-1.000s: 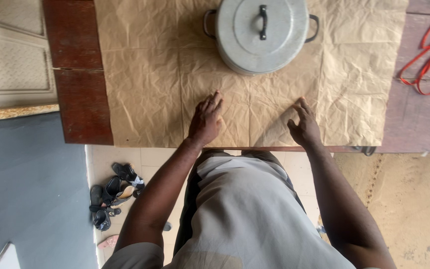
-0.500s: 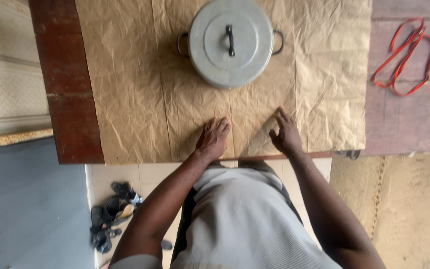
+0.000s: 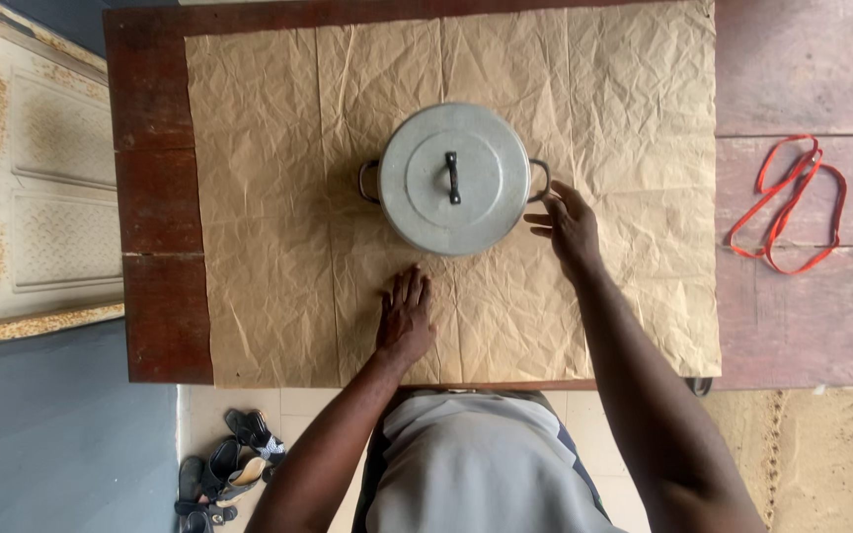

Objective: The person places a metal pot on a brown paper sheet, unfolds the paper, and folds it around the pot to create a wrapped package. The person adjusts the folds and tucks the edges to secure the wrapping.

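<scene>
— What did the pot [image 3: 454,179] look like?

— It was a round, dull grey metal pot with a flat lid and a short dark handle [image 3: 452,178] at the lid's centre. Two small loop handles stuck out from its sides. It sat on crumpled brown paper [image 3: 278,197] spread over a dark wooden table [image 3: 155,178], a little beyond the middle of the sheet.

— And the hands?

— The right hand [image 3: 570,223] was loosely open, fingers spread, just beside the pot's right loop handle [image 3: 541,181]; whether it actually touched the metal couldn't be told. It gripped nothing. The left hand [image 3: 406,318] lay flat and open, palm down on the paper, just short of the pot, holding nothing.

— Which way did the pot face?

— Upright, lid up. The lid handle's long axis ran away from the person, while the two side loops lined up left to right. An orange cord [image 3: 787,209] lay well apart on the right.
</scene>
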